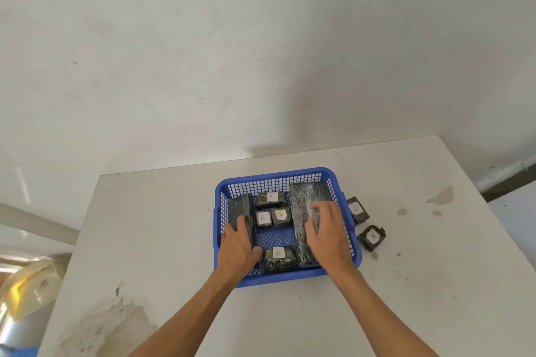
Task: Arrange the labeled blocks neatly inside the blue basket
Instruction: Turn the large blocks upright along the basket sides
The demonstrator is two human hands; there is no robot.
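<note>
The blue basket (278, 175) stands on a white table. Inside it, a long dark block (240, 207) stands on edge along the left wall, and my left hand (239, 248) grips its near end. A second long wrapped block (304, 200) lies along the right side, with my right hand (327, 235) closed on its near half. Between them sit three small dark blocks with white "A" labels: one at the back (271, 198), two side by side (263, 218) (281, 216). Another labeled block (279, 259) rests at the basket's front wall.
Two small labeled blocks lie on the table right of the basket, one near its rim (358, 209) and one farther out (372, 237). The white table (435, 269) has stains at the right and front left. A white wall rises behind it.
</note>
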